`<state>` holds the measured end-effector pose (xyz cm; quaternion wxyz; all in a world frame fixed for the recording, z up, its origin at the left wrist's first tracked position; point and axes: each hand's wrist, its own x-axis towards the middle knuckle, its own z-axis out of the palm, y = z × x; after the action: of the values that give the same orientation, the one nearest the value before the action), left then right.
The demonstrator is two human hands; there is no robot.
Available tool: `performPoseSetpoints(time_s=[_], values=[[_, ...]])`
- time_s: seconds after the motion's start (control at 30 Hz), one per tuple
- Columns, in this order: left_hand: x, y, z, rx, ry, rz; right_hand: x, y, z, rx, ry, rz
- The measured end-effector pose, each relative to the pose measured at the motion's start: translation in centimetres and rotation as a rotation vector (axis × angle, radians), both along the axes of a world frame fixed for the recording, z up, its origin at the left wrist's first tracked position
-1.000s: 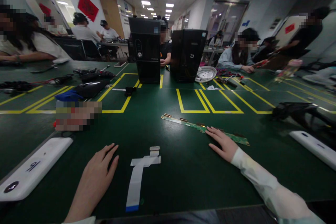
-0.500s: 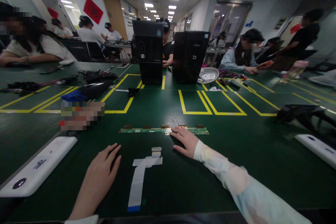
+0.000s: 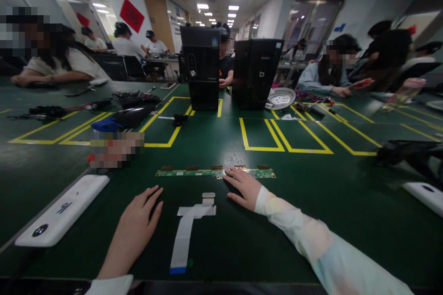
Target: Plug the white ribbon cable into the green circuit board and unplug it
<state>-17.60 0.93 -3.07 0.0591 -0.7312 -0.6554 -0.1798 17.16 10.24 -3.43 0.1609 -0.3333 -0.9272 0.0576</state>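
A long, narrow green circuit board with brown tabs along its far edge lies crosswise on the dark green table. My right hand rests with fingers stretched out; its fingertips are on the middle of the board and cover part of it. Nearer to me, a white flat ribbon cable with a blue end lies folded into a cross shape between my hands. My left hand lies on the table left of the cable, fingers extended, with nothing in it.
Two black computer towers stand ahead, a white basket beside the right one. A white device lies at left, another at right. Yellow tape marks the table. Cables lie back left. A co-worker sits across.
The view has turned slightly to the left, so the background sits farther right. My hands, the circuit board and the ribbon cable keep their places relative to each other.
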Motion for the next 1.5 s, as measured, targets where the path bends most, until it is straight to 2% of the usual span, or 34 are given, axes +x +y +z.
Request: performPoseSetpoints(time_s=[0.1, 0.23, 0.37, 0.47, 0.73, 0.97, 1.1, 1.23, 1.5], values=[[-0.2, 0.0, 0.1, -0.009, -0.023, 0.009, 0.8, 0.0, 0.2, 0.029, 0.01, 0.052], [0.6, -0.4, 0.6, -0.041, -0.098, -0.035, 3.8, 0.9, 0.4, 0.102, 0.062, 0.075], [3.6, -1.3, 1.5, -0.116, -0.141, -0.212, 7.2, 2.4, 0.1, 0.111, 0.135, 0.045], [6.4, -1.4, 2.2, -0.176, -0.127, -0.355, 8.4, 2.8, 0.0, 0.094, 0.158, 0.029], [11.1, -0.5, 3.6, -0.341, -0.074, -0.539, 6.7, 0.6, -0.3, 0.098, 0.059, -0.026], [14.6, 1.6, 4.8, -0.314, -0.003, -0.665, 5.7, 0.0, -1.3, 0.113, 0.016, -0.062], [15.6, 2.6, 4.8, -0.273, 0.034, -0.674, 5.6, -0.3, -0.9, 0.116, 0.014, -0.074], [15.8, 2.5, 4.4, -0.266, 0.017, -0.651, 5.2, -0.6, -0.1, 0.082, 0.016, -0.057], [15.9, 2.0, 3.8, -0.354, -0.007, -0.591, 4.7, -0.7, 0.7, 0.04, -0.007, -0.049]])
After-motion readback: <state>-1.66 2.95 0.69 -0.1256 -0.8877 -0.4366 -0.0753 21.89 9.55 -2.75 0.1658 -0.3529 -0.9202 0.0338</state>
